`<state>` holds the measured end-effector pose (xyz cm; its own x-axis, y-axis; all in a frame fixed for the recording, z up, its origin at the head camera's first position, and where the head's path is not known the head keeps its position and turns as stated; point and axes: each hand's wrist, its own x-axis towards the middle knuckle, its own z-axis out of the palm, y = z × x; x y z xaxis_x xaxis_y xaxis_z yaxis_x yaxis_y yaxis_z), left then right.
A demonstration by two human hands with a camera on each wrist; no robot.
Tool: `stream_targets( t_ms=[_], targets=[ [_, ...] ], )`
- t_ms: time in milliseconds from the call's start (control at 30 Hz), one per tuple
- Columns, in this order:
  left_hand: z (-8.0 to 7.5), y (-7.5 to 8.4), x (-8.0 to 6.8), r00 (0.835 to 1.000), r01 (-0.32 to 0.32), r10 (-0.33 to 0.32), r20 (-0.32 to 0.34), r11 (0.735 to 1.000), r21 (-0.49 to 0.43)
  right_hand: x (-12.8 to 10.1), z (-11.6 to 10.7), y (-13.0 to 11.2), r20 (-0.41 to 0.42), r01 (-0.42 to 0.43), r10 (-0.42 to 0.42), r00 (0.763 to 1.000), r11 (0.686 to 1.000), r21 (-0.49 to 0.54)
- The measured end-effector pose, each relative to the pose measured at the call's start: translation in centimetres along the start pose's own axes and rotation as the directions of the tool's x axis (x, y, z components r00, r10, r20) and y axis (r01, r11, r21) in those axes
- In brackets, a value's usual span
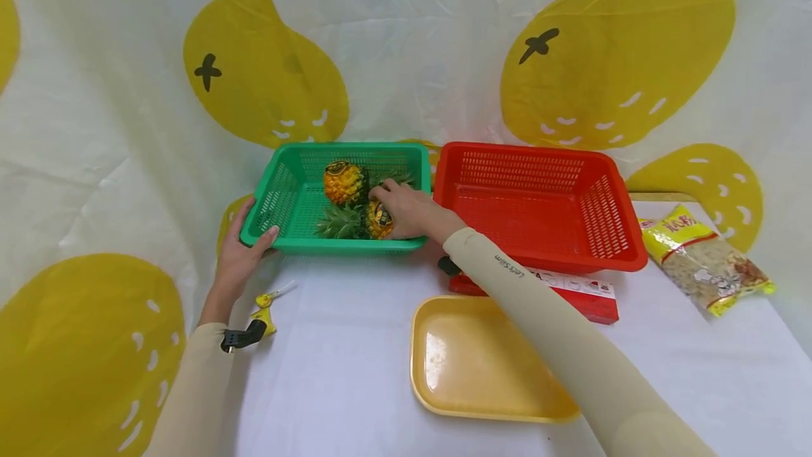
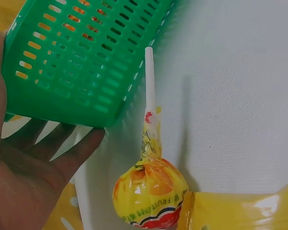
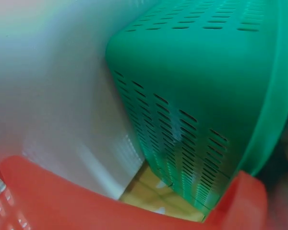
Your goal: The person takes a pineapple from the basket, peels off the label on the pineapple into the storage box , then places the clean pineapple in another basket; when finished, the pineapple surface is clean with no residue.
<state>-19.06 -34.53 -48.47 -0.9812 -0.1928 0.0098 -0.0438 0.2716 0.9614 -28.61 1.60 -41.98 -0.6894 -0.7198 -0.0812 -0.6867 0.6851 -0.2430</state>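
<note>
A small pineapple (image 1: 379, 221) lies in the green basket (image 1: 285, 161) near its front wall, and the right hand (image 1: 406, 209) curls over it, gripping it, with a second pineapple (image 1: 345, 182) just behind. The left hand (image 1: 237, 252) holds the basket's front left corner, thumb hooked over the rim and fingers wrapped round the outside. Close by on the white surface (image 1: 342, 358) lie a wrapped lollipop (image 2: 150, 191), a red basket (image 1: 539, 161), a yellow tray (image 1: 469, 365) and a snack bag (image 1: 704, 259).

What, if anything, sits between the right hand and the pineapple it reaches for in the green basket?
Nothing visible. The right hand already rests on the near small yellow pineapple inside the green perforated plastic basket. The second pineapple lies just behind, beside the fingers, not blocking them.
</note>
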Motion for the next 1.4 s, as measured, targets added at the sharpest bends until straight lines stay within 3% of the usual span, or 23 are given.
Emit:
stream_targets(
  t_ms=[233, 733, 867, 1067, 1400],
  targets=[
    [0.1, 0.1, 0.0, 1.000, -0.024, 0.024, -0.004, 1.000, 0.011, 0.0, 0.2, 0.3, -0.034, 0.015, -0.015, 0.999, 1.000, -0.001],
    [0.1, -0.2, -0.1, 1.000, 0.001, -0.001, -0.022, 1.000, -0.014, 0.1, 0.1, 0.4, -0.072, 0.028, -0.019, 0.997, 0.991, 0.133],
    [0.1, 0.7, -0.3, 1.000, 0.020, -0.020, -0.018, 1.000, -0.004, 0.1, -0.3, 0.3, -0.079, 0.014, -0.003, 0.997, 0.990, 0.139],
    [0.2, 3.0, -1.5, 1.000, -0.014, 0.014, -0.002, 1.000, 0.013, -0.1, -1.3, -0.6, -0.107, 0.010, 0.007, 0.994, 0.987, 0.159],
    [0.2, 3.2, -1.5, 1.000, -0.014, 0.014, 0.013, 1.000, -0.022, -0.6, -2.9, -1.6, -0.172, 0.024, 0.000, 0.985, 0.991, 0.134]
  ],
)
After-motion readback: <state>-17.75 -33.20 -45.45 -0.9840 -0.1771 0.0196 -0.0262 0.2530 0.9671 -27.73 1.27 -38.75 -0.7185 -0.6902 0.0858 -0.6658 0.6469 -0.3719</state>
